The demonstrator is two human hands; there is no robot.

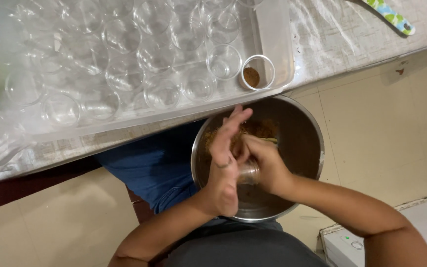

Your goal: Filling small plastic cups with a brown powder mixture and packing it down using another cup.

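Observation:
A steel bowl rests on my lap and holds brown powder on its far side. Over the bowl, my right hand grips a small clear glass lying on its side. My left hand is held flat, fingers straight, against the glass's mouth. A ring sits on one left finger.
A clear plastic tray on the table holds several empty glasses; one glass at its near right corner contains brown powder. A patterned utensil handle lies at the far right. A white box stands on the floor.

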